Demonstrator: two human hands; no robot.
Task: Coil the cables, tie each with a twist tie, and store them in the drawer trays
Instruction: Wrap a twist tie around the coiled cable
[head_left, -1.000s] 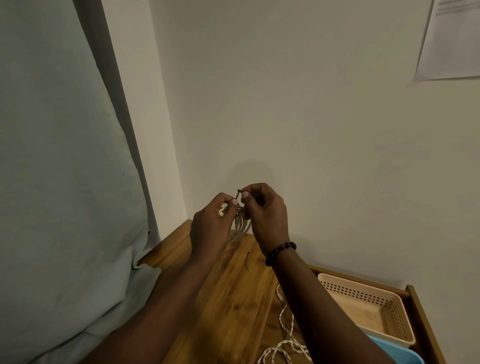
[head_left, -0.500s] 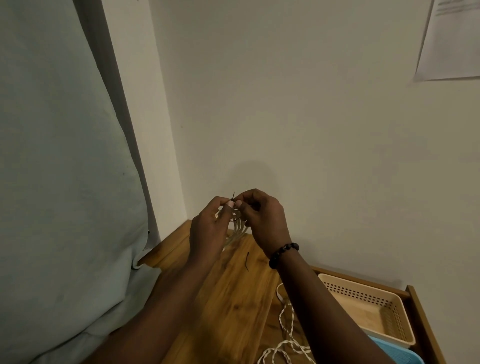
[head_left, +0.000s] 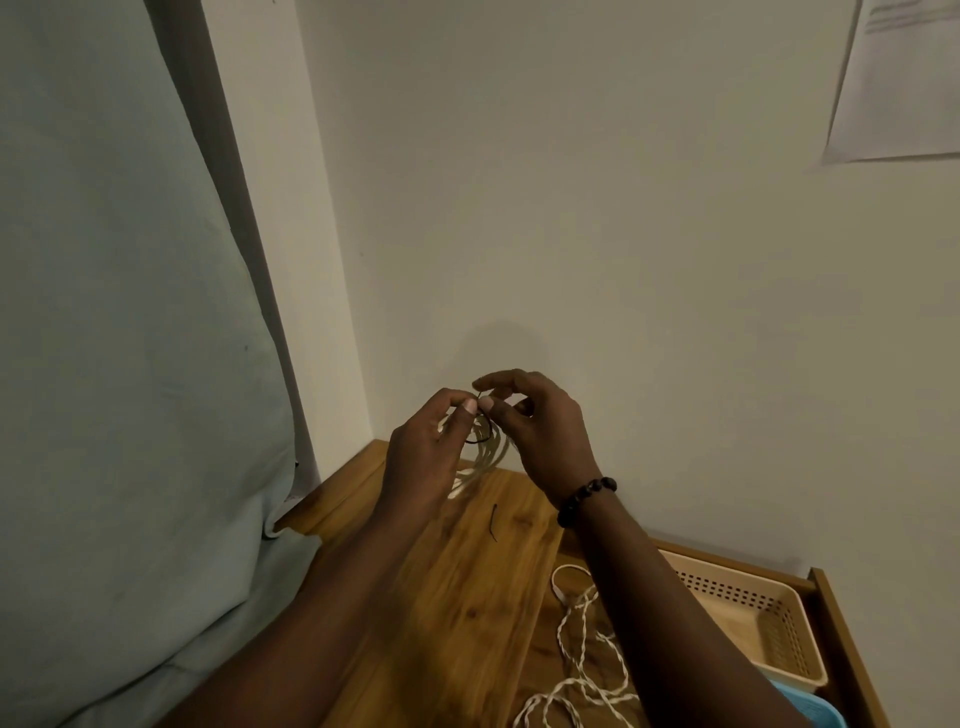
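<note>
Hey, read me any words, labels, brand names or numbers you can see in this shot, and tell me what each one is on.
Sheet of paper on the wall, upper right: a few lines of print at its top, too small and blurred to read.
No text shows on the beige tray, the blue tray or the coiled cable.

Home bedroom: pillow (head_left: 119, 364) by wooden nightstand (head_left: 441, 597) w/ open drawer (head_left: 841, 649), plain wall (head_left: 597, 208).

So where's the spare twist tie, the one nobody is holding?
In the head view, the spare twist tie lies on the wooden desktop, just below the coiled cable and between the two forearms, left of the beaded bracelet.
</note>
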